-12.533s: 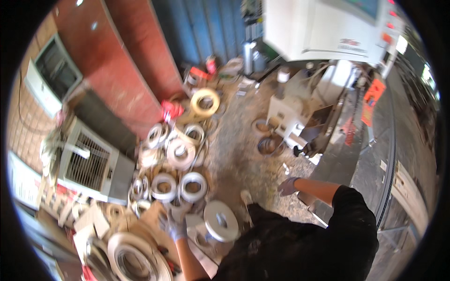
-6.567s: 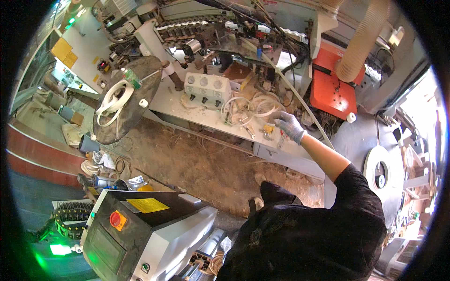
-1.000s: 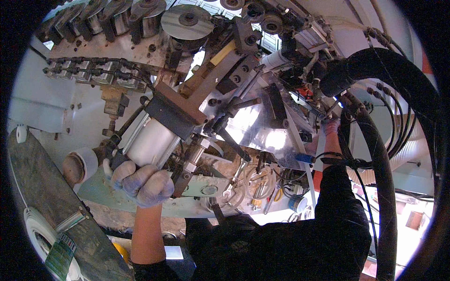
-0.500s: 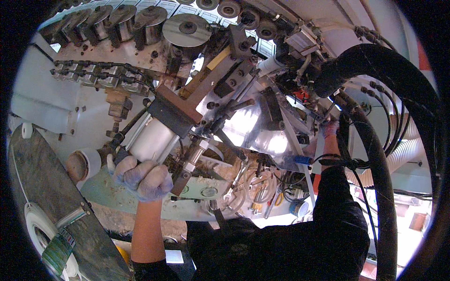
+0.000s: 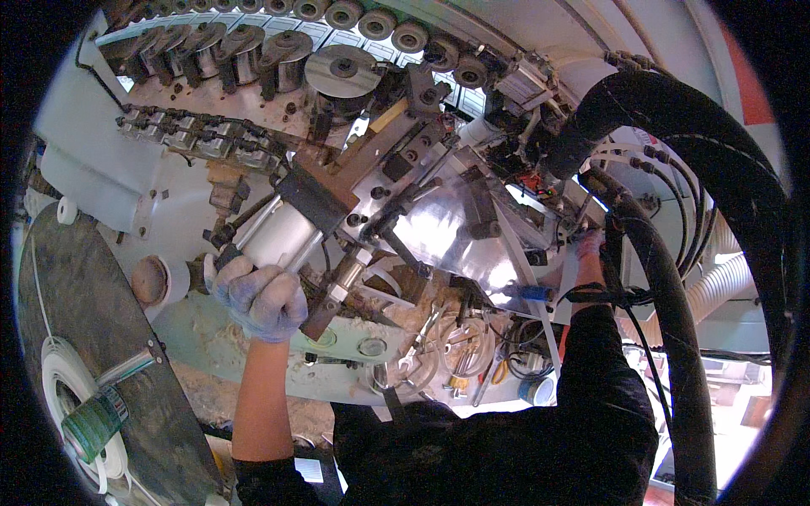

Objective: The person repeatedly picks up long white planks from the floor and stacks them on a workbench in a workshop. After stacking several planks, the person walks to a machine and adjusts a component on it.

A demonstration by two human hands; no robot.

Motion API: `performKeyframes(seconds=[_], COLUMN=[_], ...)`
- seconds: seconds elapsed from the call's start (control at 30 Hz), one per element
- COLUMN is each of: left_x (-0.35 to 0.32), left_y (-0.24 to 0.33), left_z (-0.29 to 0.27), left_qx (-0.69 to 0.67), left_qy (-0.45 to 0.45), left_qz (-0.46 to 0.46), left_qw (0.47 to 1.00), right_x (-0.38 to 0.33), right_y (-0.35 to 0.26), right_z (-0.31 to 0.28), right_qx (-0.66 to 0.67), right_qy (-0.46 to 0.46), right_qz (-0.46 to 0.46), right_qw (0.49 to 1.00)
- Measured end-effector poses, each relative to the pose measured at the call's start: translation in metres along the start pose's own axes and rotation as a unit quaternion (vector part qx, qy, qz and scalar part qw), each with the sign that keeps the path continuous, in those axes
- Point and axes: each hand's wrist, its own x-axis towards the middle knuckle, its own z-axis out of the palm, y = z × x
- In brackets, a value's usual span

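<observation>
My left hand [image 5: 260, 297], in a pale blue-stained glove, is closed with its fingers curled over the lower end of a silver pneumatic cylinder [image 5: 277, 236]. The cylinder is bolted to a dark metal block [image 5: 316, 198] on a slanted machine arm. Just right of this hand is a metal rod with nuts [image 5: 348, 277]. My right hand [image 5: 589, 244] reaches far into the machine at the right, beside a black hose [image 5: 654, 253] and a polished metal plate [image 5: 456, 228]. Its fingers are hidden among fittings and shadow, so what they touch cannot be made out.
Steel rollers [image 5: 342, 72] line the back. A thick black duct [image 5: 675, 101] arches over the right side. Wrenches [image 5: 409, 364], coiled clear tubing [image 5: 464, 346] and a small tin [image 5: 537, 390] lie below the mechanism. A reel of white edge tape [image 5: 72, 384] stands at the left.
The whole view has shifted slightly, with the left-hand parts of the machine now further right. Both hands stay at the same places on the machine.
</observation>
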Motion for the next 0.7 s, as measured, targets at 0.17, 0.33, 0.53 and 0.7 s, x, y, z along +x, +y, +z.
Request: performKeyframes(seconds=[0.17,0.33,0.53,0.7], left_x=[0.0,0.0,0.001,-0.001], left_y=[0.001,0.003,0.003,0.002], left_z=[0.001,0.004,0.004,0.007], left_qx=[0.01,0.004,-0.009,0.034], left_qy=[0.003,0.026,0.032,0.042], left_qz=[-0.017,-0.009,-0.006,-0.014], left_qw=[1.0,1.0,0.999,0.998], right_x=[-0.019,-0.02,-0.055,-0.12], right_y=[-0.01,-0.016,-0.018,-0.051], right_z=[0.025,0.032,0.034,0.018], right_qx=[0.029,0.048,-0.044,0.045], right_qy=[0.066,0.061,0.098,-0.05], right_qz=[0.027,0.017,-0.024,0.083], right_qw=[0.997,0.997,0.994,0.994])
